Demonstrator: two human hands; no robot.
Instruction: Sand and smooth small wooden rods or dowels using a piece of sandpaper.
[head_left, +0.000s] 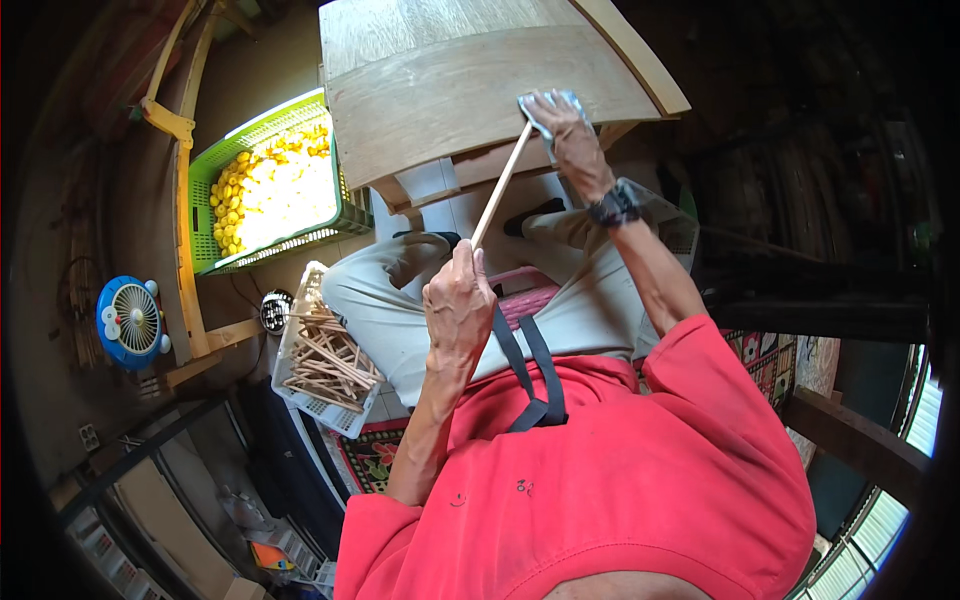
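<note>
My left hand (459, 296) grips the near end of a thin wooden stick (501, 189), which slants up and right to the edge of a wooden work table (450, 97). On the table's near right part, my right hand (571, 142) lies flat over a light blue patterned cloth or sheet (574, 101), pressing it down. The stick's far end meets this sheet beside the fingers, and its tip is hidden there. A dark watch is on my right wrist.
At the left stands a green plastic crate (262, 247) full of yellow pieces. Below it, a white basket (341, 424) holds many wooden sticks. A blue fan (135, 319) is at the far left, near a yellow frame (184, 225). A white crate (679, 225) stands by my right leg.
</note>
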